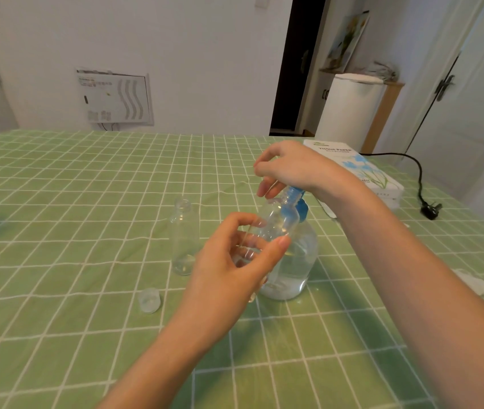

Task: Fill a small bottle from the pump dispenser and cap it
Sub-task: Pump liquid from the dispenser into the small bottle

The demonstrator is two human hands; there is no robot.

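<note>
Green checked cloth (72, 202) covered the table, with a white wall (190, 54) behind it and a dark doorway (296, 69) far right. Left hand (234, 261) gripped the small bottle (279, 222) round its lower body, thumb on the near side and fingers curled behind the clear wall. Bottle was held off the cloth and tilted, open neck up and to the right, right against the blue pump (301, 209). Whether the neck touched the spout could not be told. Bottle looked clear, and no liquid level could be made out in it. Dispenser (296, 261) stood upright on the cloth, right of centre, just behind the left hand, with clear liquid low in its body. Right hand (291, 169) was above the pump, the heel of the hand covering the pump's top. Its fingers were loosely bent and pointed left, thumb and forefinger tips close together, and nothing was seen in them. Second bottle (184, 237) stood upright and uncapped, left of the dispenser and apart from it. Cap (149, 299) lay on the cloth, near and left of that bottle. Tissue box (353, 169) lay far right, partly behind the right wrist. Black plug (429, 209) with its cord lay further right. Crumpled tissue (471, 283) lay at the right edge.
</note>
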